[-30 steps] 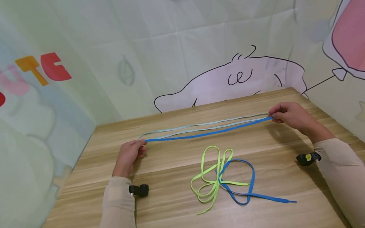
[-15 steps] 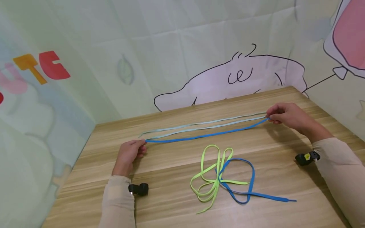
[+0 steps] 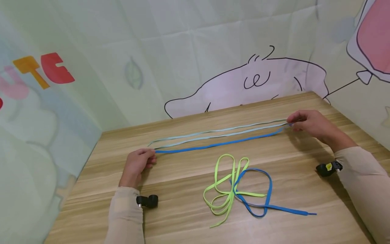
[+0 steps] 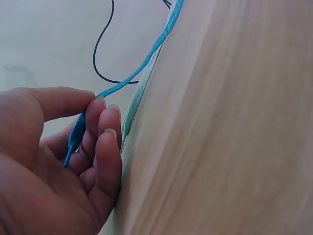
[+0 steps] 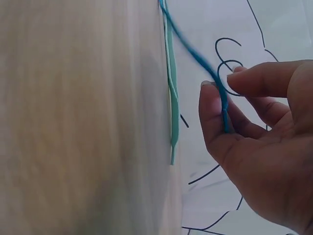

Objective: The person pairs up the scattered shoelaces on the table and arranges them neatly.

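- The narrow sky-blue woven shoelace (image 3: pixel 213 146) has its long axis roughly parallel to the worktop's (image 3: pixel 170 210) far edge; its left end points to the left edge, its right end to the right edge, near the far right corner.
- In the left wrist view its slim tip turns down toward the palm; in the right wrist view the other tip also points toward the palm.
- The left hand (image 3: pixel 140 165), nearest the left edge, clamps that end between thumb and forefinger, the other fingers curled below.
- The right hand (image 3: pixel 312 127), near the right edge, has the lace's other end between thumb and forefinger; whether these fingers press on it I cannot tell.
- Two flat pale-aqua lace strands (image 3: pixel 219 136) run beside it, nearer the far edge and roughly parallel; whether two laces or one doubled is unclear.
- One flat yellow-green shoelace (image 3: pixel 230 200) lies in loose loops in the near half of the worktop; one loose blue shoelace (image 3: pixel 286 210) loops against it, its straight tail pointing to the right edge.
- So two blue laces, one yellow-green lace and two aqua strands.
- The held lace looks smooth, nearly straight, bent slightly and blurred by the right hand; both ends are raised off the worktop.
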{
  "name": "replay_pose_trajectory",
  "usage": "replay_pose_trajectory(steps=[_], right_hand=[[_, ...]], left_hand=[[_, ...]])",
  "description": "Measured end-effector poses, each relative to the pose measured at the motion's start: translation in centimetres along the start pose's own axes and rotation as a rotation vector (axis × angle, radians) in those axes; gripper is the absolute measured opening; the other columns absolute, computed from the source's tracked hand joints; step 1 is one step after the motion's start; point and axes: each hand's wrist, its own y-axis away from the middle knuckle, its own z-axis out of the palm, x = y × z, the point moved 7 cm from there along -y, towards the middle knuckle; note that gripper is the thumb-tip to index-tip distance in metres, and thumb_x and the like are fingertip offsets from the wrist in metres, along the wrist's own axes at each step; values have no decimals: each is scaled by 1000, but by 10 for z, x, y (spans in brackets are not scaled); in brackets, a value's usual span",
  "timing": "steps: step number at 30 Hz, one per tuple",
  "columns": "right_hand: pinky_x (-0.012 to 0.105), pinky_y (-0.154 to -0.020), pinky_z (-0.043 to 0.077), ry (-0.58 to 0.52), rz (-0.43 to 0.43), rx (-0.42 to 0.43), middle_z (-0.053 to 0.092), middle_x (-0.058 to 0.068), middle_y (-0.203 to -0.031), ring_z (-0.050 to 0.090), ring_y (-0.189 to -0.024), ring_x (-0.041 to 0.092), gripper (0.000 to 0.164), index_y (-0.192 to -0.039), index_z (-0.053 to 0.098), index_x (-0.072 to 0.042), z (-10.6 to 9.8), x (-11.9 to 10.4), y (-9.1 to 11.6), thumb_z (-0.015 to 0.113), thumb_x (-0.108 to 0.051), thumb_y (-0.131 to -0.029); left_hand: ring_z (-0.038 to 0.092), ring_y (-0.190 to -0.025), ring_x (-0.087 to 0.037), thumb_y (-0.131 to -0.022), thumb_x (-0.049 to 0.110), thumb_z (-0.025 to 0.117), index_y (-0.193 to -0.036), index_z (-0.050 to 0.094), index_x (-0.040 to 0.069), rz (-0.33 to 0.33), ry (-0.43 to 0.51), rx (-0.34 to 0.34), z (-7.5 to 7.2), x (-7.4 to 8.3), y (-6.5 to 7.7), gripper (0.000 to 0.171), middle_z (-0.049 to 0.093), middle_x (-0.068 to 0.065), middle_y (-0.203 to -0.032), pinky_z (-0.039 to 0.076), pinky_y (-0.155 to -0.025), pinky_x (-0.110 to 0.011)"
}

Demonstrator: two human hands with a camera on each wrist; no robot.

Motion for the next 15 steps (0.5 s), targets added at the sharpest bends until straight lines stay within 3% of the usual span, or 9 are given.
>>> replay_pose_trajectory(steps=[8,15], right_hand=[[21,-75,48,-24,40,54,68,13,-113,61,-89,7,27,-123,60,8,-7,12,-2,59,-6,-99],[21,-78,54,-134,55,64,68,6,-106,65,-88,4,28,-120,57,11,-9,12,-1,56,-10,-102]], left_hand=[[64,-74,-9,-102,19,59,-124,61,-3,-9,28,-6,-2,-2,-1,32,67,-5,-93,53,-62,-21],[63,-73,-9,-103,20,57,-125,60,-3,-22,50,-15,-1,-1,0,31,66,-5,-92,52,-61,-21]])
